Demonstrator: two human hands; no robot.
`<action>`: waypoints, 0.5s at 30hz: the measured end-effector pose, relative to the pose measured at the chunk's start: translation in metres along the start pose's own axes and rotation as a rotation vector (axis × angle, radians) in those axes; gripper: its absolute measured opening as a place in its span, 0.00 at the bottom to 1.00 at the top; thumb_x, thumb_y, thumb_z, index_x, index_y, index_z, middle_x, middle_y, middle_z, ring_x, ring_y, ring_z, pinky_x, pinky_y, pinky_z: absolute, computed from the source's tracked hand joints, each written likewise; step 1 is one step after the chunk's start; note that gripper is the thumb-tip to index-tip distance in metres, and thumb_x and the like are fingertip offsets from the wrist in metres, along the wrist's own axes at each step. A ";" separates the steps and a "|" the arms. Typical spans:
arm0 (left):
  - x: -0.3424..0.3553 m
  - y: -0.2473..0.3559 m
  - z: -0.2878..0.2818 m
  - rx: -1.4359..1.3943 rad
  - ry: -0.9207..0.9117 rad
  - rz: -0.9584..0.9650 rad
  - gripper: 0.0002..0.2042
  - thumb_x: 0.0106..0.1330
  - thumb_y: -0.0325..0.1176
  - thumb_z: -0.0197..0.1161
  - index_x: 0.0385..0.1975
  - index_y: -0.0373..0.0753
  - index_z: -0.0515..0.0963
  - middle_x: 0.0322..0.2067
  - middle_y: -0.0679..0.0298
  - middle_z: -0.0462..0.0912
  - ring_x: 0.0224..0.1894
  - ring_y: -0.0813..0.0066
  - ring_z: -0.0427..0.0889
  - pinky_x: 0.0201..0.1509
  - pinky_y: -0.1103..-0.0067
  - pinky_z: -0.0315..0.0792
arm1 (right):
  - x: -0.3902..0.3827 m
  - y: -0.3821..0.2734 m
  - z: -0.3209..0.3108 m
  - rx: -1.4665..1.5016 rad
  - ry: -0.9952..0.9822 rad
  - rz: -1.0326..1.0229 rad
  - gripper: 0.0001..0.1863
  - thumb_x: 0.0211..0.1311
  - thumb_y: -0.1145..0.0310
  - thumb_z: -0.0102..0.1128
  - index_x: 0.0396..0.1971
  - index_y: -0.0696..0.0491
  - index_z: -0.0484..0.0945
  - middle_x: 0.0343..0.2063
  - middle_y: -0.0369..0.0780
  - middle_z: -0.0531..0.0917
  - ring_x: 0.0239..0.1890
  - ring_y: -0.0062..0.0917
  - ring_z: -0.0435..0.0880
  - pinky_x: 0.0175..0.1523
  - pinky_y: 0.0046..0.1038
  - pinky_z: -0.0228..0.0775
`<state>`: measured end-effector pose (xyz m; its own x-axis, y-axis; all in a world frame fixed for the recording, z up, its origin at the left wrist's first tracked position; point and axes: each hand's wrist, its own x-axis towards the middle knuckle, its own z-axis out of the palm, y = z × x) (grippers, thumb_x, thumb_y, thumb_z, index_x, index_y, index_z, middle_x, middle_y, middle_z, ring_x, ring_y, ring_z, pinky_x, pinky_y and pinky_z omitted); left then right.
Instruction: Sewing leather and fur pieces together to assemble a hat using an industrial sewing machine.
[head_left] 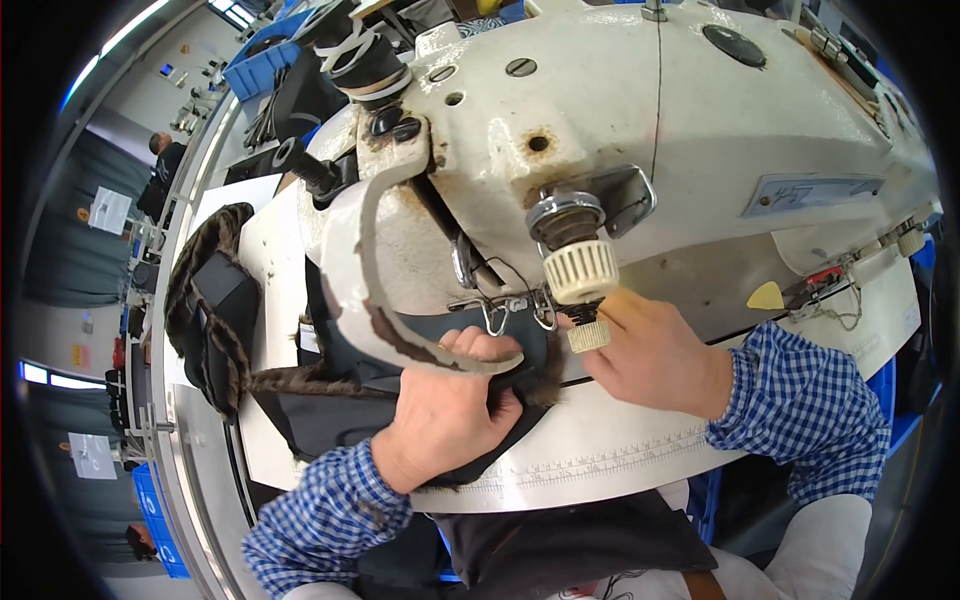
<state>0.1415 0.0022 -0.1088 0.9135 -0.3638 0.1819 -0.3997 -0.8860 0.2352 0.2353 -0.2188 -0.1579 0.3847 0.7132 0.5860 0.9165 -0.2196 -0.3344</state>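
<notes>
A large off-white sewing machine (600,100) stands in front of me. On its bed lies a dark fabric piece (330,425) with brown fur along its edges. My left hand (445,415) presses on this fabric in front of the needle area, fingers curled into it and thumb bent alongside, partly behind the machine's curved white lever (355,290). Just right of the needle area, my right hand (655,350) is closed, its fingertips hidden behind the ribbed cream tension knobs (582,272). What those fingers hold, if anything, cannot be seen.
A ruler scale (590,465) runs along the white table's curved front edge. More fur-trimmed dark fabric (215,300) hangs at the left. A yellow rounded piece (766,296) sits under the machine arm. A blue crate (262,60) stands at the back left; another person (163,170) is far left.
</notes>
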 end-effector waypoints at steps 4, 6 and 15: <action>-0.002 0.006 0.007 -0.002 0.060 -0.179 0.29 0.52 0.28 0.71 0.58 0.37 0.75 0.27 0.63 0.75 0.26 0.63 0.79 0.27 0.72 0.72 | 0.001 0.001 -0.001 -0.110 -0.096 -0.013 0.22 0.51 0.72 0.64 0.48 0.60 0.78 0.35 0.39 0.77 0.36 0.28 0.80 0.35 0.26 0.77; -0.005 0.006 0.010 0.051 0.028 -0.173 0.27 0.53 0.30 0.69 0.58 0.43 0.80 0.30 0.61 0.73 0.31 0.61 0.77 0.31 0.68 0.72 | 0.002 0.000 -0.001 -0.134 -0.135 -0.009 0.21 0.51 0.72 0.64 0.47 0.60 0.78 0.35 0.39 0.76 0.36 0.28 0.80 0.35 0.25 0.76; -0.003 0.006 0.009 0.044 0.101 -0.074 0.21 0.50 0.25 0.71 0.48 0.39 0.84 0.43 0.58 0.77 0.27 0.63 0.80 0.27 0.72 0.74 | 0.007 -0.003 -0.003 -0.190 -0.241 -0.085 0.14 0.51 0.70 0.63 0.40 0.54 0.82 0.32 0.36 0.73 0.34 0.27 0.77 0.30 0.25 0.71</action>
<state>0.1366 -0.0046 -0.1167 0.9275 -0.2679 0.2608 -0.3253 -0.9220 0.2099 0.2354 -0.2150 -0.1507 0.2892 0.8667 0.4065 0.9572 -0.2565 -0.1340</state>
